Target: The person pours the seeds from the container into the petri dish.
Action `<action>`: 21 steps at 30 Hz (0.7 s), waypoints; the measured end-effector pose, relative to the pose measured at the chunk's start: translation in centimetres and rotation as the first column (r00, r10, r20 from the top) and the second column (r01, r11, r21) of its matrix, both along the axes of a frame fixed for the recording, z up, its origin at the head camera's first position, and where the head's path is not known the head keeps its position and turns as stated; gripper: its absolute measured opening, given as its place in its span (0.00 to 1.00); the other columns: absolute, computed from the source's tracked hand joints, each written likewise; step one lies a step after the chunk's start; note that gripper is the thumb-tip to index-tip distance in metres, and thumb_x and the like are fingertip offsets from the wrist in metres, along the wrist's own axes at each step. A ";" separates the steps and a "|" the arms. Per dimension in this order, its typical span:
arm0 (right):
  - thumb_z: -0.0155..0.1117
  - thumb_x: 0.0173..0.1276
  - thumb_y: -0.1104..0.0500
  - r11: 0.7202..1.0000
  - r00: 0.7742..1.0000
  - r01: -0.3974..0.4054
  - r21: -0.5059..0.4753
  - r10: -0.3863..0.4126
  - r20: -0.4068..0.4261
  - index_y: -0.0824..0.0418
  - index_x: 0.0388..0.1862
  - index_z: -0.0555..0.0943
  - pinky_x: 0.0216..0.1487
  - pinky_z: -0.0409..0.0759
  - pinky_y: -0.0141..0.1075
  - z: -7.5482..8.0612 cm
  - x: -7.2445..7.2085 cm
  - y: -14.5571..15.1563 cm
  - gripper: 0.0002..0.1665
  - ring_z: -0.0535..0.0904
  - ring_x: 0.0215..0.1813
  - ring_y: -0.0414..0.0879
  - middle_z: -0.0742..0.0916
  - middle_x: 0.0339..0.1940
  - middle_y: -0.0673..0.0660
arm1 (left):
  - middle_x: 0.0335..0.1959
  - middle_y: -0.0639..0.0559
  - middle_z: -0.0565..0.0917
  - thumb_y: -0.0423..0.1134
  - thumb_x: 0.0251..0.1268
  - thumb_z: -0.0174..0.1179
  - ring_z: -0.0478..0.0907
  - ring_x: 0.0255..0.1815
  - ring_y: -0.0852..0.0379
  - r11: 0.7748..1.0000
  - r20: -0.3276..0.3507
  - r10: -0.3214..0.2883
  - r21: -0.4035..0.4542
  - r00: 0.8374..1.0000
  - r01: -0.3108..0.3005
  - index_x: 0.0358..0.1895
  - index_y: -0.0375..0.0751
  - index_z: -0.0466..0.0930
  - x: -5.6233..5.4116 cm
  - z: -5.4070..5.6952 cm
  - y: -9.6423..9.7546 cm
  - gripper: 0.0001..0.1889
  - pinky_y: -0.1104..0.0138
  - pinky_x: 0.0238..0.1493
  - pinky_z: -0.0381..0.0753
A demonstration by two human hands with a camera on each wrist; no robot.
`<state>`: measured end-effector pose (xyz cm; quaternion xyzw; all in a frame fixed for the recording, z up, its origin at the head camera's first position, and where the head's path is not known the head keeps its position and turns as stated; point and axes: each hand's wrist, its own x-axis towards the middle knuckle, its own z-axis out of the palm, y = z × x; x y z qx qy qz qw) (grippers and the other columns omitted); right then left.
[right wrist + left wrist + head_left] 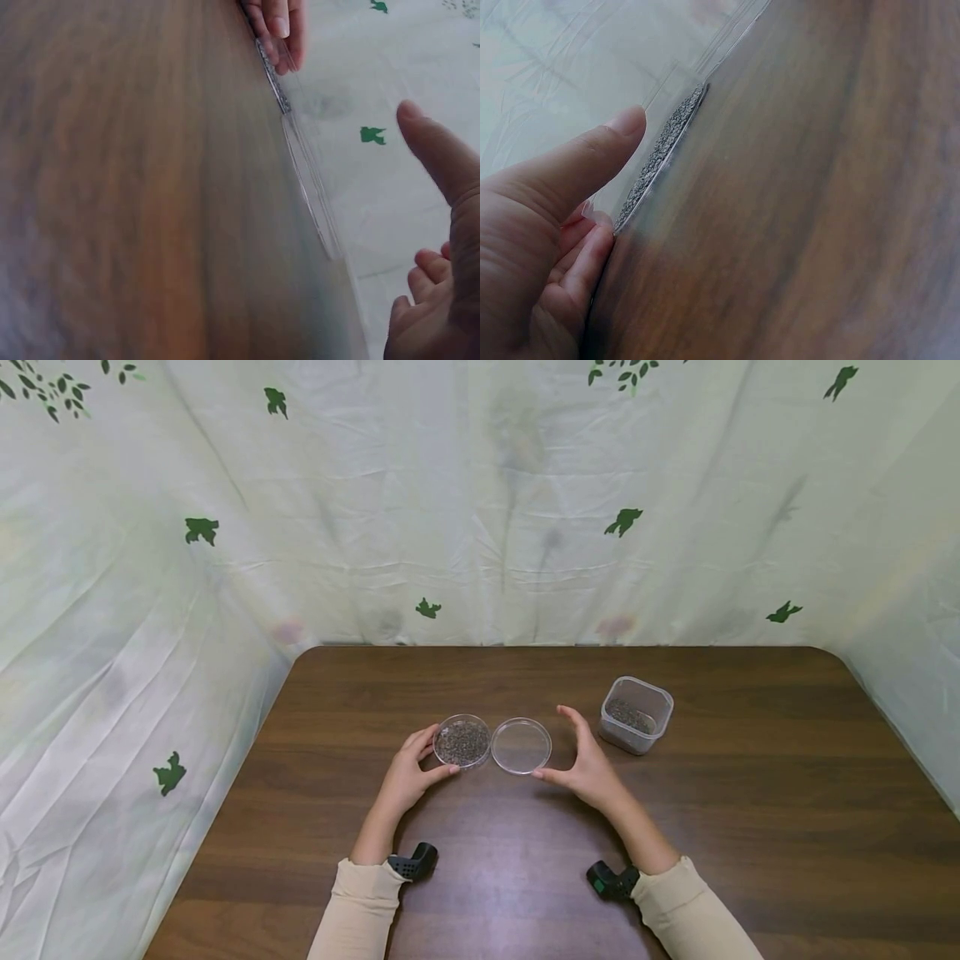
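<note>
Toward the far edge of the desk (787, 777), the left hand (408, 773) grips the filled dish (462, 742); the right hand (591, 768) spreads loosely beside the empty dish (521, 746). Both dishes seem light, stiff, slippery, perhaps brittle: best taken by opposite rims.

Head view: both sleeves (354, 912) running off bottom edge, dish's grains (462, 742) looking too small to identify. Left wrist view: left hand (526, 232) being cropped by left edge, worktop (817, 195) blurring. Right wrist view: right hand (459, 300) being clipped by right edge.
</note>
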<state>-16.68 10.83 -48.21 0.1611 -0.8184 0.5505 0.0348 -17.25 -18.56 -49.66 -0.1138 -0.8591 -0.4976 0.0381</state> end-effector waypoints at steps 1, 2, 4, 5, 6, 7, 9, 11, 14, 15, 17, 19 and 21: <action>0.79 0.38 0.53 1.000 1.000 -0.006 0.009 0.006 0.009 0.59 0.68 0.51 0.67 0.50 0.51 -0.1 0.0 0.0 0.62 0.51 0.68 0.52 0.63 0.67 0.59 | 0.57 0.37 0.67 0.37 0.41 0.71 0.69 0.56 0.46 1.000 0.000 0.000 0.001 1.000 0.000 0.62 0.29 0.63 0.0 0.0 0.0 0.41 0.67 0.57 0.69; 0.79 0.38 0.53 1.000 1.000 -0.011 0.017 0.011 0.017 0.59 0.68 0.51 0.67 0.51 0.50 -0.1 0.0 -0.1 0.62 0.52 0.68 0.52 0.63 0.67 0.59 | 0.57 0.37 0.67 0.37 0.41 0.71 0.68 0.56 0.46 1.000 0.000 -0.001 0.003 1.000 0.001 0.62 0.29 0.63 0.0 0.0 0.0 0.41 0.67 0.57 0.69; 0.79 0.38 0.53 0.999 0.999 -0.020 0.033 0.019 0.031 0.61 0.68 0.51 0.67 0.51 0.50 -0.3 -0.1 -0.2 0.62 0.52 0.68 0.53 0.63 0.67 0.60 | 0.58 0.37 0.66 0.37 0.41 0.71 0.68 0.56 0.46 1.000 0.000 -0.002 0.005 1.000 0.002 0.62 0.29 0.63 0.0 0.0 0.0 0.41 0.67 0.57 0.69; 0.79 0.38 0.54 0.999 0.999 -0.025 0.038 0.023 0.035 0.63 0.68 0.51 0.67 0.52 0.50 -0.4 -0.2 -0.2 0.62 0.52 0.68 0.54 0.63 0.67 0.61 | 0.58 0.37 0.66 0.37 0.41 0.71 0.68 0.56 0.46 1.000 0.001 -0.002 0.006 1.000 0.002 0.62 0.29 0.63 0.0 0.0 0.0 0.41 0.67 0.57 0.69; 0.79 0.38 0.55 0.999 0.999 -0.030 0.038 0.029 0.038 0.64 0.68 0.51 0.67 0.52 0.50 -0.6 -0.2 -0.2 0.62 0.53 0.68 0.54 0.63 0.66 0.62 | 0.58 0.37 0.66 0.38 0.41 0.71 0.68 0.56 0.46 1.000 0.002 -0.003 0.007 1.000 0.003 0.62 0.29 0.62 0.0 0.0 0.0 0.41 0.66 0.57 0.69; 0.79 0.38 0.57 0.999 0.999 -0.036 0.038 0.035 0.040 0.65 0.68 0.51 0.67 0.51 0.50 -0.7 -0.3 -0.3 0.62 0.53 0.68 0.55 0.63 0.66 0.63 | 0.58 0.37 0.66 0.38 0.41 0.71 0.68 0.56 0.46 1.000 0.003 -0.004 0.008 1.000 0.004 0.62 0.29 0.62 0.0 0.0 0.0 0.41 0.66 0.57 0.69; 0.79 0.38 0.59 0.999 0.998 -0.045 0.029 0.044 0.042 0.67 0.67 0.51 0.67 0.51 0.51 -1.0 -0.4 -0.4 0.62 0.53 0.67 0.56 0.63 0.66 0.65 | 0.58 0.37 0.66 0.38 0.42 0.71 0.68 0.56 0.46 1.000 0.007 -0.003 0.008 1.000 0.003 0.62 0.29 0.62 0.0 0.0 0.0 0.41 0.66 0.57 0.69; 0.79 0.37 0.61 0.998 0.998 -0.054 0.022 0.053 0.042 0.68 0.67 0.51 0.67 0.50 0.51 -1.2 -0.5 -0.5 0.62 0.53 0.67 0.57 0.63 0.65 0.67 | 0.58 0.37 0.66 0.38 0.42 0.71 0.68 0.56 0.46 1.000 0.009 -0.001 0.006 1.000 0.001 0.62 0.30 0.62 0.1 0.0 0.0 0.41 0.66 0.57 0.69; 0.79 0.38 0.59 0.997 0.997 -0.058 0.054 0.055 0.054 0.67 0.67 0.51 0.67 0.51 0.49 -1.3 -0.5 -0.5 0.62 0.54 0.67 0.55 0.63 0.66 0.66 | 0.58 0.37 0.66 0.37 0.42 0.71 0.68 0.56 0.46 1.000 0.012 0.001 0.002 1.000 -0.001 0.62 0.30 0.62 0.1 0.1 0.0 0.41 0.67 0.58 0.68; 0.79 0.38 0.58 0.996 0.997 -0.056 0.070 0.052 0.059 0.67 0.67 0.52 0.67 0.52 0.47 -1.3 -0.5 -0.6 0.61 0.54 0.67 0.53 0.64 0.66 0.65 | 0.58 0.37 0.66 0.37 0.42 0.71 0.68 0.56 0.46 1.000 0.013 0.001 0.002 1.000 -0.001 0.62 0.30 0.62 0.1 0.1 0.0 0.41 0.67 0.58 0.68; 0.78 0.39 0.56 0.994 0.997 -0.056 0.095 0.050 0.067 0.66 0.67 0.52 0.67 0.53 0.46 -1.3 -0.6 -0.6 0.61 0.55 0.67 0.51 0.64 0.66 0.63 | 0.58 0.37 0.66 0.37 0.42 0.71 0.68 0.56 0.46 1.000 0.016 0.002 0.003 1.000 -0.002 0.62 0.29 0.62 0.1 0.1 0.0 0.40 0.67 0.58 0.68; 0.78 0.40 0.55 0.992 0.996 -0.061 0.112 0.054 0.065 0.65 0.67 0.52 0.67 0.54 0.46 -1.2 -0.7 -0.6 0.60 0.56 0.67 0.51 0.65 0.65 0.63 | 0.58 0.37 0.66 0.37 0.42 0.71 0.68 0.56 0.46 1.000 0.017 0.003 0.001 1.000 -0.003 0.62 0.29 0.62 0.1 0.1 0.0 0.40 0.67 0.58 0.68; 0.77 0.41 0.54 0.990 0.996 -0.068 0.120 0.062 0.058 0.66 0.67 0.53 0.66 0.55 0.47 -1.3 -0.8 -0.6 0.59 0.57 0.66 0.51 0.66 0.65 0.63 | 0.58 0.37 0.66 0.37 0.42 0.71 0.68 0.56 0.46 1.000 0.018 0.005 -0.003 1.000 -0.005 0.62 0.30 0.63 0.1 0.2 0.0 0.40 0.67 0.57 0.68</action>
